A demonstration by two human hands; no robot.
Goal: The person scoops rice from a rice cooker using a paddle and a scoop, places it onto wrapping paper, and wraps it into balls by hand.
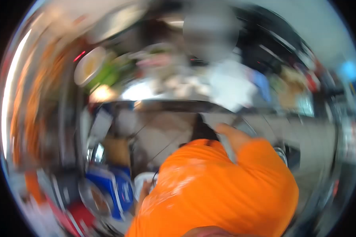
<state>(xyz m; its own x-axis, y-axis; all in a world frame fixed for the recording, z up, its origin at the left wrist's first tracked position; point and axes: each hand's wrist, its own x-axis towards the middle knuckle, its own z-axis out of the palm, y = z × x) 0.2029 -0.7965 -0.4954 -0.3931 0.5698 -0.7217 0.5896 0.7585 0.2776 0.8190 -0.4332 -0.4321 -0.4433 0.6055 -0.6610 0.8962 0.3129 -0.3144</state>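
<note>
The whole view is smeared by motion. My left hand [147, 187] is low on the left side of my orange shirt [209, 181], at a white round container [140, 181]. Whether it grips the container or only overlaps it in view I cannot tell. A thin dark line shows beside this hand. My right hand [222, 128] is in front of my body, below the counter edge, with the forearm reaching out of the orange sleeve. Its fingers are too blurred to make out, and nothing held in it can be recognised.
Ahead runs a cluttered counter [182, 96] with a white tub [90, 66], something green [106, 75], pale lumps and a white sheet-like thing [231, 85]. Tiled floor [154, 130] lies below. On the left stand a blue box [120, 193], a round metal pan-like thing [95, 197] and a brown carton [118, 151].
</note>
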